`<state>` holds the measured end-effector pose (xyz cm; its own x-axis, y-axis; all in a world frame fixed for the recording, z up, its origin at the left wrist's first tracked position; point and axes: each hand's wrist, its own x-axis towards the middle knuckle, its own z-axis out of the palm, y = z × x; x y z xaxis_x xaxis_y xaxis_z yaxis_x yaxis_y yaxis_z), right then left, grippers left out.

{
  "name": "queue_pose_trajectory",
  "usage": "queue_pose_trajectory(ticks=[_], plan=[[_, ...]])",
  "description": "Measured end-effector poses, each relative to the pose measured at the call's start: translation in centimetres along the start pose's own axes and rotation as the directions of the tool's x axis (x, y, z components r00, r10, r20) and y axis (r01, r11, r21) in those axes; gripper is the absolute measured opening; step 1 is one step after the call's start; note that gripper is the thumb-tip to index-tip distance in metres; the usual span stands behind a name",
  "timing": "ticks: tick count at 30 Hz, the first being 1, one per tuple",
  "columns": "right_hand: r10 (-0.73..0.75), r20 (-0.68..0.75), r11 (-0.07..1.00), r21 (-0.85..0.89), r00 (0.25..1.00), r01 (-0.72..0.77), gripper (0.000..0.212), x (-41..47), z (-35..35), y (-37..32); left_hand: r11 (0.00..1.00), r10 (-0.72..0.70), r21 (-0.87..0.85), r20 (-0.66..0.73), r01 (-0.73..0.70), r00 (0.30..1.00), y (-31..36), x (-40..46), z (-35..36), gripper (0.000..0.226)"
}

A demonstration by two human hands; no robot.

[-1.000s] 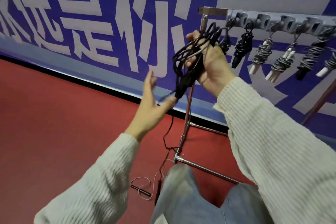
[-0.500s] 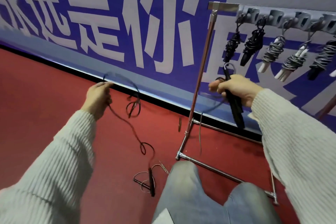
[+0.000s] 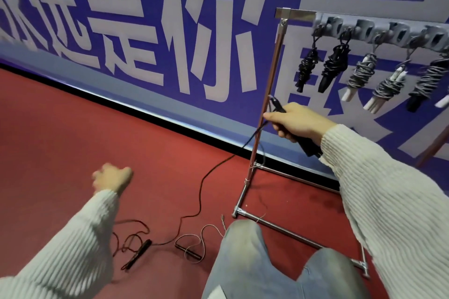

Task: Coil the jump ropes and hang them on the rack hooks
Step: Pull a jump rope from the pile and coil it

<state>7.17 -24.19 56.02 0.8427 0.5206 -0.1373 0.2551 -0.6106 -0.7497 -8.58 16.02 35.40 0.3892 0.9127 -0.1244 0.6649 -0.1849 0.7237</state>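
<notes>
Right hand [image 3: 295,122]: fingers curled round a black jump-rope handle [image 3: 306,144], held beside the rack's left upright. Handle's long axis runs on a slant, upper end toward the upright, lower end toward the sleeve.

Left hand [image 3: 113,177]: blurred; fingers look loosely curled, nothing seen in them; hangs above the red floor [image 3: 60,133], apart from the cord.

Black cord [image 3: 200,198]: leaves the right hand's grip, drops down-left past the upright, lies loose across the floor and ends at a second black handle [image 3: 137,253] near the lower edge, long axis pointing up-right. Not coiled.

Second rope, pale cord [image 3: 202,234] with a dark handle [image 3: 188,251], looped on the floor just beside the person's knee [image 3: 245,245].

Rack [image 3: 267,102]: chrome frame, upright post at its left end, top bar carrying a hook strip [image 3: 379,33]. Coiled ropes hang from the hooks: two black bundles [image 3: 332,67] nearest the post, grey-wound bundles with white handles [image 3: 386,87] further right.

Wall banner [image 3: 150,31]: blue with large white characters.

Change against half a second ago: the left hand then gripped the cord, raised; the cord now lies on the floor and that hand is lower. The right hand keeps its handle.
</notes>
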Motion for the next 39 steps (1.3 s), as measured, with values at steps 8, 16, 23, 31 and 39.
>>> queue_pose_trajectory(ticks=[8,16,23,31,39], plan=[[-0.288,0.295,0.944,0.248,0.911,0.218,0.039,-2.8,2.1,-4.5,0.608,0.792,-0.662,0.465,-0.437,0.397,14.0,-18.0,3.4,0.079],[-0.218,-0.211,0.904,0.325,0.953,0.278,0.038,-2.2,-1.1,-2.3,0.787,0.617,-0.384,0.514,-0.484,0.596,10.3,-14.6,5.0,0.025],[-0.010,-0.605,0.923,0.301,0.796,0.240,0.026,-1.2,-4.4,6.7,0.912,0.406,-0.133,0.438,-0.389,0.802,2.5,-8.3,2.2,0.024],[0.000,-0.098,0.999,0.043,0.995,0.004,0.035,-2.3,2.3,8.7,0.767,0.636,-0.379,0.344,-0.518,0.691,11.3,-13.3,0.2,0.023],[-0.003,-0.152,0.766,0.635,0.988,0.100,0.033,-4.2,2.7,2.8,0.740,0.527,0.102,0.528,-0.665,0.667,10.1,-14.7,3.4,0.037]])
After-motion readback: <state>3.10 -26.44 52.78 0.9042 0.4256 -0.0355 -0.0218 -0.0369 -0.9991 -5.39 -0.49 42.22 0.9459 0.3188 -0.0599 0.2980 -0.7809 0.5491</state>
